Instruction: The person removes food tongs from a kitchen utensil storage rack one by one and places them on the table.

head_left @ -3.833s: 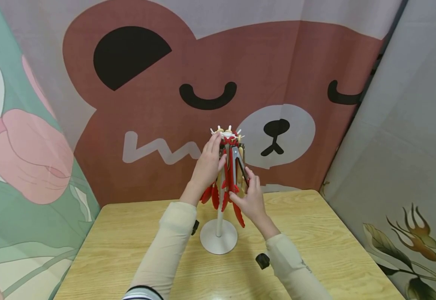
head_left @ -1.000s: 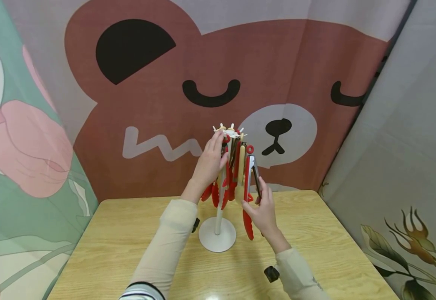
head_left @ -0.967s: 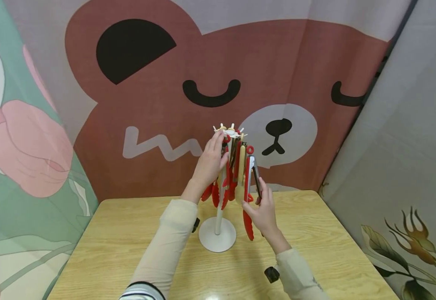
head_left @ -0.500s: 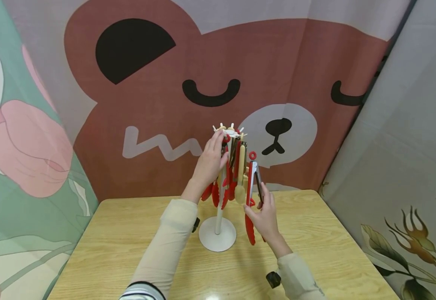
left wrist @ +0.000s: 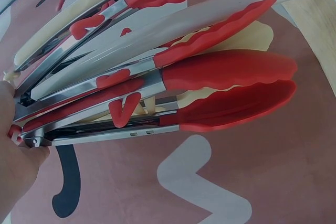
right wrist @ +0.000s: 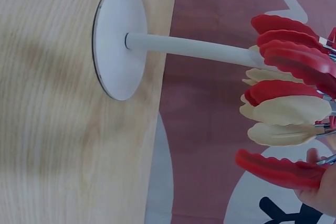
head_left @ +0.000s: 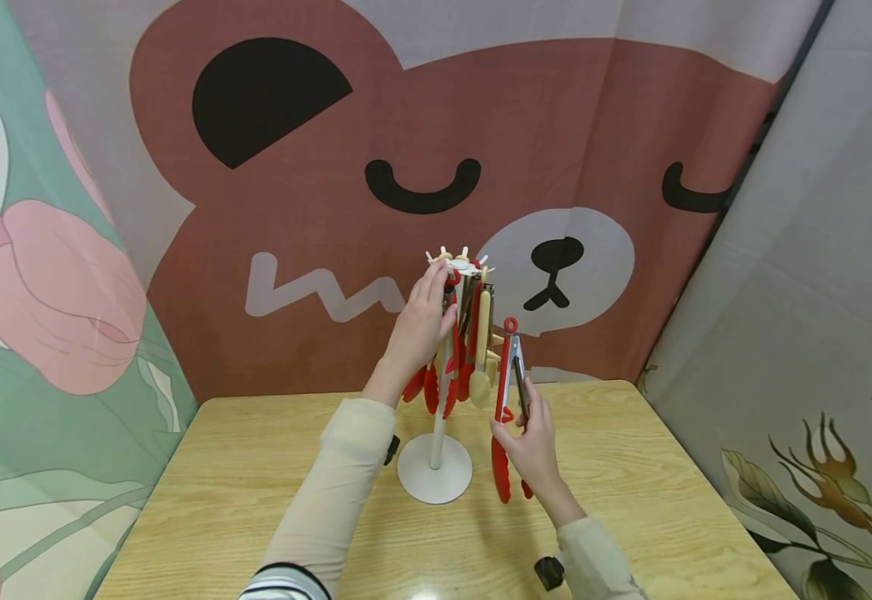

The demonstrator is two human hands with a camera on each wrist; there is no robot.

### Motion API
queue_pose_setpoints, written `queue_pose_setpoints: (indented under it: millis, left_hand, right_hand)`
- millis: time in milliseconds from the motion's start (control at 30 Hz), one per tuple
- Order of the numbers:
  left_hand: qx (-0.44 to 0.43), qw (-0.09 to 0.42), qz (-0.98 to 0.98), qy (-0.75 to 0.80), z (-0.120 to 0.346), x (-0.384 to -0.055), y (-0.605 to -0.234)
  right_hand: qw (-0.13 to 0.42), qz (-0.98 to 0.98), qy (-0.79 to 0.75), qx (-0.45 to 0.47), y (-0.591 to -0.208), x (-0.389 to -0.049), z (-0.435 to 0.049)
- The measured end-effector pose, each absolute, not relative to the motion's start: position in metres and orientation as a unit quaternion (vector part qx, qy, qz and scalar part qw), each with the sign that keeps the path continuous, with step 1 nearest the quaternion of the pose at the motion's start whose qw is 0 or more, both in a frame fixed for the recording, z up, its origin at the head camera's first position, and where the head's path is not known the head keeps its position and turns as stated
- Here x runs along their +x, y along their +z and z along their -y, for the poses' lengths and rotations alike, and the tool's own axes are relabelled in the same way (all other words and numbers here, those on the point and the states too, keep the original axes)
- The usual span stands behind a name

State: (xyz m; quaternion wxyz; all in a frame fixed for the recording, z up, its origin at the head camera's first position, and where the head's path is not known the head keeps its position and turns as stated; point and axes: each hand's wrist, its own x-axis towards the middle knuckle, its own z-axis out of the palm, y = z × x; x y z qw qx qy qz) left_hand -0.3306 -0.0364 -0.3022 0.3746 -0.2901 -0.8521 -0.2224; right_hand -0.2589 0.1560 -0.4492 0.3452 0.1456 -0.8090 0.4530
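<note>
A white stand with a round base carries several red-tipped and cream-tipped tongs hung around its top. My left hand grips the stand's top, fingertips up at the white hook ring. In the left wrist view, the hinge ends of the hanging tongs lie close to this hand. My right hand holds one pair of red tongs by its handles, between thumb and fingers. This pair hangs upright, ring up and tips down, beside the stand and apart from the hooks. Its arms are slightly spread.
The stand's base rests on a wooden table. Behind it hangs a curtain with a brown bear print. A pale curtain with plant drawings closes the right side. Small black objects show near both wrists.
My right hand has drawn the red tongs off the rack, moving them right and down, toward me. The left hand has stayed at the stand's top.
</note>
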Motion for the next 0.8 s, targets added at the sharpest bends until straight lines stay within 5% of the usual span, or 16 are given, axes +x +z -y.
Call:
queue_pose_setpoints:
  millis: [800]
  left_hand:
    - [-0.288, 0.371, 0.854, -0.222, 0.036, -0.331, -0.302]
  right_hand:
    - [0.287, 0.835, 0.463, 0.078, -0.479, -0.251, -0.162]
